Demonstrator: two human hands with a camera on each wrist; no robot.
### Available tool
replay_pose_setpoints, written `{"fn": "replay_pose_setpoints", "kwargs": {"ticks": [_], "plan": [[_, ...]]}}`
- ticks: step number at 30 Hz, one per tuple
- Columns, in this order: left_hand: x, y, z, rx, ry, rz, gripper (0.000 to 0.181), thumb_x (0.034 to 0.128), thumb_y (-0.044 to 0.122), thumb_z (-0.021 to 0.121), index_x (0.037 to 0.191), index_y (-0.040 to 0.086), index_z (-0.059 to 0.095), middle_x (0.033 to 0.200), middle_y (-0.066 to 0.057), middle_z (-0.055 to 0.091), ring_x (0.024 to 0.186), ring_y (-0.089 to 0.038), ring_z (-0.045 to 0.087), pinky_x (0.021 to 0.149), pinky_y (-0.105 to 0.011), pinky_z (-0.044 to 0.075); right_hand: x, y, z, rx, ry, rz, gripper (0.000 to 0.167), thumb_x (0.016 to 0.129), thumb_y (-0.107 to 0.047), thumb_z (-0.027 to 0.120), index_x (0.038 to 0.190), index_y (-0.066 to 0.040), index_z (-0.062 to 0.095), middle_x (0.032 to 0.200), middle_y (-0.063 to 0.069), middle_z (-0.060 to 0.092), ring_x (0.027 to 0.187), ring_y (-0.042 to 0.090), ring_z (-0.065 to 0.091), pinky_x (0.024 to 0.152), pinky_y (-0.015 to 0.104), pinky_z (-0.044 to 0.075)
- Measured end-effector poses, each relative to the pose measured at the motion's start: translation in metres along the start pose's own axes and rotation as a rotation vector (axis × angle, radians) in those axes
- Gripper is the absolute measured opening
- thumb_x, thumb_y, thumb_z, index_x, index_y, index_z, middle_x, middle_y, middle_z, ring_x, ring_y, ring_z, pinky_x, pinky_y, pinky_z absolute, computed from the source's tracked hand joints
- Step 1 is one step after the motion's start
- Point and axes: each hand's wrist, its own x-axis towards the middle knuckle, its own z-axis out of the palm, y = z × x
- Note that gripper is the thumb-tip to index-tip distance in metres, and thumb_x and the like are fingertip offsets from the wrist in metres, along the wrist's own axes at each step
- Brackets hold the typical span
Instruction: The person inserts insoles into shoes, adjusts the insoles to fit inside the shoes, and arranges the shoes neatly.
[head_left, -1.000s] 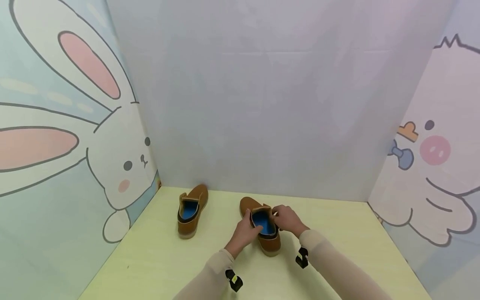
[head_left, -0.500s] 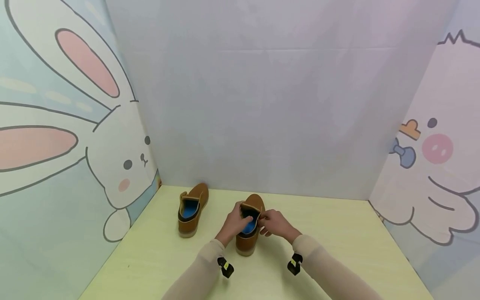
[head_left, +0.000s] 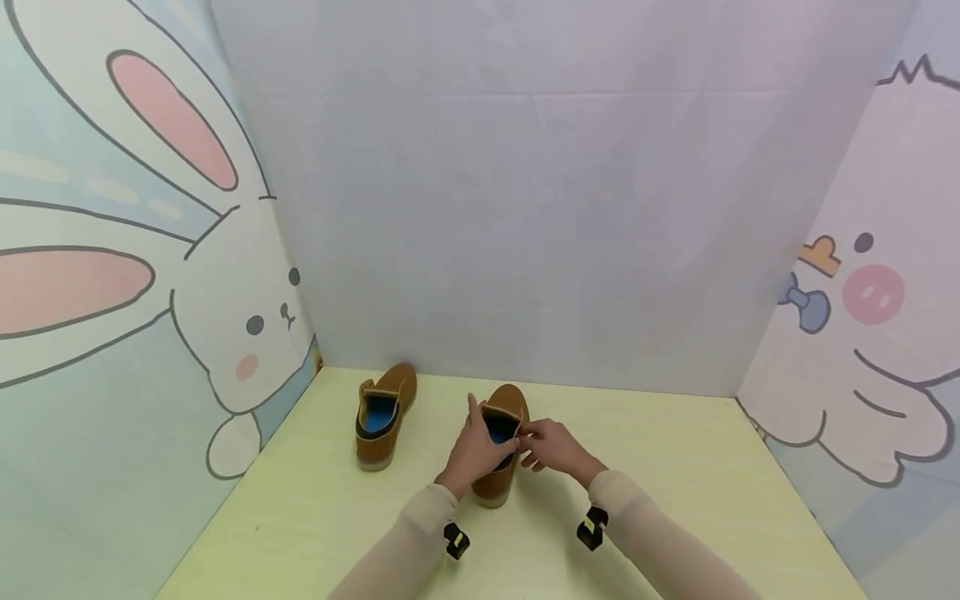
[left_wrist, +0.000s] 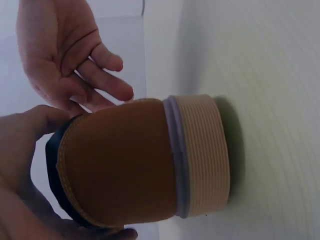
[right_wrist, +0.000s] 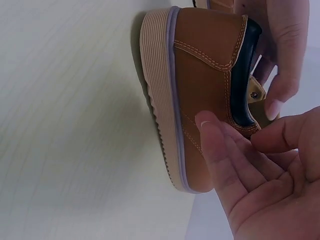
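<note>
A brown low shoe (head_left: 492,487) with a blue insole stands sole down on the table, toe pointing away. My left hand (head_left: 474,448) straddles its opening from the left, thumb reaching across to the right edge; in the left wrist view, fingers bracket the dark collar above the heel (left_wrist: 117,165). From the right, my right hand (head_left: 557,447) pinches the edge beside the opening between thumb and forefinger, its other fingers loose. An eyelet flap (right_wrist: 256,92) shows in the right wrist view. What exactly lies between the pinching fingertips is hidden.
A matching brown shoe (head_left: 377,450), also toe away, stands further left near the back wall. The pale yellow table (head_left: 300,533) ends at a plain grey back wall (head_left: 525,250). Cartoon-printed panels (head_left: 225,350) rise on both sides.
The shoe between my hands has shifted left and turned to point straighter away. Both hands went with it. My left thumb has moved from inside the opening across to its right edge.
</note>
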Motion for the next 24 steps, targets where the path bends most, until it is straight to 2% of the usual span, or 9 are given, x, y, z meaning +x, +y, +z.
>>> {"fn": "replay_pose_setpoints", "kwargs": {"ticks": [2,4,7,10,14,19,24], "plan": [[-0.003,0.003,0.003,0.033,0.018,-0.042,0.13,0.0792,0.055,0.083,0.16,-0.005,-0.001,0.155,-0.027,0.036,0.124,-0.047,0.054,0.091,-0.06,0.05,-0.001,0.001,0.0,0.004,0.001,0.005,0.025,0.102,-0.003,0.052,0.117,0.005,0.069,0.102,0.017,0.072,0.078,0.035,0.074,0.061,0.037,0.06],[-0.005,0.006,0.006,0.084,0.032,-0.076,0.132,0.0748,0.058,0.085,0.159,-0.005,0.005,0.151,-0.03,0.038,0.121,-0.046,0.057,0.086,-0.061,0.052,-0.002,0.002,-0.001,0.006,0.001,0.014,0.029,0.101,-0.001,0.05,0.124,0.007,0.066,0.104,0.018,0.072,0.079,0.035,0.074,0.062,0.038,0.06],[-0.006,0.009,0.007,0.142,0.033,-0.105,0.125,0.0719,0.054,0.089,0.155,-0.007,0.018,0.142,-0.031,0.044,0.113,-0.045,0.061,0.081,-0.06,0.053,-0.004,0.002,-0.001,0.016,-0.006,0.025,0.035,0.1,0.001,0.049,0.131,0.01,0.061,0.104,0.018,0.072,0.08,0.034,0.074,0.064,0.039,0.06],[-0.005,0.012,0.006,0.161,0.025,-0.119,0.115,0.0714,0.046,0.092,0.148,-0.009,0.026,0.13,-0.031,0.05,0.104,-0.044,0.063,0.079,-0.058,0.054,-0.008,0.003,-0.003,0.022,-0.007,0.026,0.036,0.099,0.0,0.051,0.132,0.011,0.06,0.104,0.02,0.072,0.08,0.032,0.074,0.064,0.04,0.06],[-0.001,0.013,0.002,0.174,-0.007,-0.124,0.1,0.0729,0.035,0.093,0.139,-0.011,0.033,0.121,-0.029,0.054,0.1,-0.043,0.064,0.082,-0.056,0.054,-0.014,0.009,-0.008,0.021,0.006,0.028,0.034,0.1,-0.001,0.053,0.13,0.012,0.061,0.104,0.023,0.072,0.079,0.029,0.074,0.065,0.039,0.06],[0.004,0.013,-0.003,0.256,-0.022,-0.134,0.089,0.073,0.033,0.091,0.132,-0.009,0.04,0.115,-0.025,0.057,0.098,-0.04,0.063,0.083,-0.056,0.052,-0.024,0.021,-0.018,0.016,0.035,0.04,0.031,0.101,-0.002,0.053,0.127,0.013,0.062,0.101,0.023,0.072,0.079,0.027,0.073,0.066,0.038,0.059],[0.003,0.013,0.003,0.346,0.001,-0.115,0.104,0.0728,0.04,0.091,0.143,-0.009,0.032,0.124,-0.028,0.054,0.108,-0.042,0.059,0.083,-0.057,0.052,-0.033,0.032,-0.025,0.012,0.073,0.069,0.03,0.1,-0.001,0.053,0.124,0.012,0.064,0.098,0.021,0.073,0.077,0.027,0.073,0.064,0.038,0.058]]}}
